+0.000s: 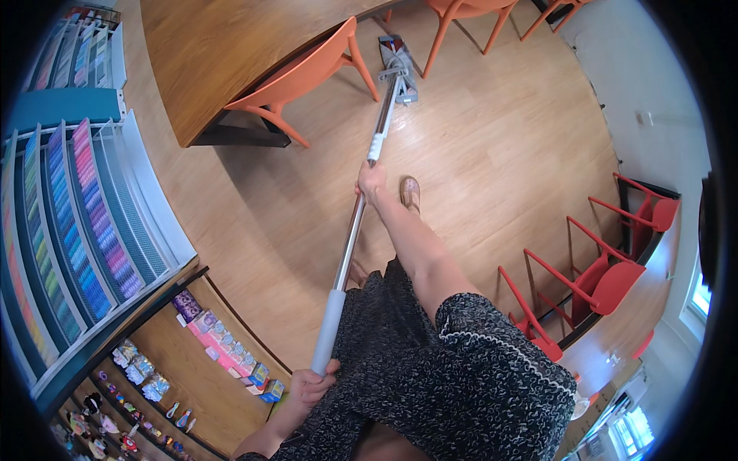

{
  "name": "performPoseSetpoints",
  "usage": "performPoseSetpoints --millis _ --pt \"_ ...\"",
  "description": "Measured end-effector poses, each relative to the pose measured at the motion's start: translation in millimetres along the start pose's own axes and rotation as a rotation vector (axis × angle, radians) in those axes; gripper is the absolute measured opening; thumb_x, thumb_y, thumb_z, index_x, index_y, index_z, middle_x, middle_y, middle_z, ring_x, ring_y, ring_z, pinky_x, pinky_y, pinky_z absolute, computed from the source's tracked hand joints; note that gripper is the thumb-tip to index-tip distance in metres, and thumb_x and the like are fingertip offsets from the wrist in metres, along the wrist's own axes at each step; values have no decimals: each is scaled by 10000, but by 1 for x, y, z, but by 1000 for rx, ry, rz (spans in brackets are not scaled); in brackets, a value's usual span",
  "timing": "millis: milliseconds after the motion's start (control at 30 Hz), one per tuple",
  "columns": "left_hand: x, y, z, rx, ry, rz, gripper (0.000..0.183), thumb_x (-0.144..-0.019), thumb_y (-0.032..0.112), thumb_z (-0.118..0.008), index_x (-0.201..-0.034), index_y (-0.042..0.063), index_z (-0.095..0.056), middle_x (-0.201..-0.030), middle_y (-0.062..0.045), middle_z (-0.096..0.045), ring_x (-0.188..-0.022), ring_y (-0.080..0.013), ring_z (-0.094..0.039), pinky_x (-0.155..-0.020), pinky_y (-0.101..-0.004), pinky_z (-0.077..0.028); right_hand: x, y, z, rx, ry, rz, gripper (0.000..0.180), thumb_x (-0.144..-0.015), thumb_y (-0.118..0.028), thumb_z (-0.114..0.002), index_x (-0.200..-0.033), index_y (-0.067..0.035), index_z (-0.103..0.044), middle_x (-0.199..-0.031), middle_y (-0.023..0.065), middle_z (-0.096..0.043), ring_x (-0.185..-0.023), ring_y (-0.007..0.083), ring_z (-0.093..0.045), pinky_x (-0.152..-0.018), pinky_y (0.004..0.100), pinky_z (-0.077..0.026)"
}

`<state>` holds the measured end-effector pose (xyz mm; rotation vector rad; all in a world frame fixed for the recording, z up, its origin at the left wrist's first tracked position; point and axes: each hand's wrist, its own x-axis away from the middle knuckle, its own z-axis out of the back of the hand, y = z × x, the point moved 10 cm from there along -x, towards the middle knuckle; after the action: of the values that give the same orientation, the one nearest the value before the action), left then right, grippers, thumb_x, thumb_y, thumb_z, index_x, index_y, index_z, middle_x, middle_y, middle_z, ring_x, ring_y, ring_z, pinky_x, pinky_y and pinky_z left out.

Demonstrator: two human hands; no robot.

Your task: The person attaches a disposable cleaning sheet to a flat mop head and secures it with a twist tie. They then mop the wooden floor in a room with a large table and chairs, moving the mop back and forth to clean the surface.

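A flat mop with a long metal pole (353, 248) runs from my waist out across the wood-look floor (478, 155). My left hand (310, 387) wraps the end of its pale grey grip (328, 322), close to my dark patterned clothing. Farther up, my right hand (372, 177) is closed around the pole just below a white ribbed sleeve (376, 147). The grey mop head (399, 69) lies on the floor between orange chair legs, its cloth partly bunched. One shoe (410, 190) shows to the right of the pole.
An orange chair (300, 75) is tucked against a wooden table (230, 52). Red chairs (599, 282) line a counter on the right. At left stand a rack of colourful markers or similar small items (98, 201) and a wooden shelf (190, 369) with boxed goods and small figures.
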<state>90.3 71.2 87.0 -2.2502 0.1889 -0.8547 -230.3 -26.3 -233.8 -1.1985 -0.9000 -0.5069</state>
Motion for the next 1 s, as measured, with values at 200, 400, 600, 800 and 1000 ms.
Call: performPoseSetpoints --millis 200,400,600,800,1000 --pt "-61 4 -26 -222 30 32 260 -832 68 -496 -1072 -20 -448 -559 -23 -403 -337 -82 -308 -261 -197 -251 -49 -60 10 117 -7 85 162 -924 -144 -428 -903 16 -422 -561 103 -493 -368 210 -499 -300 341 -399" --pt "-39 24 -4 -1009 552 -236 260 -943 262 -507 -1068 34 -504 -637 31 -427 -483 -25 -358 -354 -168 -238 -37 -45 14 409 49 112 245 -935 -208 -470 -987 30 -439 -710 165 -587 -483 258 -598 -385 365 -480" --pt "54 -13 -66 -798 891 -110 193 -965 242 -483 -923 56 -509 -605 52 -399 -438 -16 -329 -346 -157 -220 -39 -17 -39 824 -104 176 153 -895 -105 -491 -892 48 -492 -685 193 -603 -498 275 -605 -415 357 -495" --pt "8 -49 -162 -693 642 -149 175 -965 199 -483 -826 107 -430 -614 52 -359 -418 -7 -285 -316 -145 -206 -29 -83 -50 445 -176 89 69 -846 -6 -454 -880 42 -491 -616 151 -555 -446 234 -559 -360 351 -459" --pt "-74 -46 -206 -746 660 -136 182 -960 213 -506 -826 121 -424 -618 43 -365 -435 -17 -301 -334 -161 -207 -53 -176 -22 147 -147 60 143 -849 -6 -418 -966 52 -476 -620 129 -534 -440 214 -544 -346 351 -451"
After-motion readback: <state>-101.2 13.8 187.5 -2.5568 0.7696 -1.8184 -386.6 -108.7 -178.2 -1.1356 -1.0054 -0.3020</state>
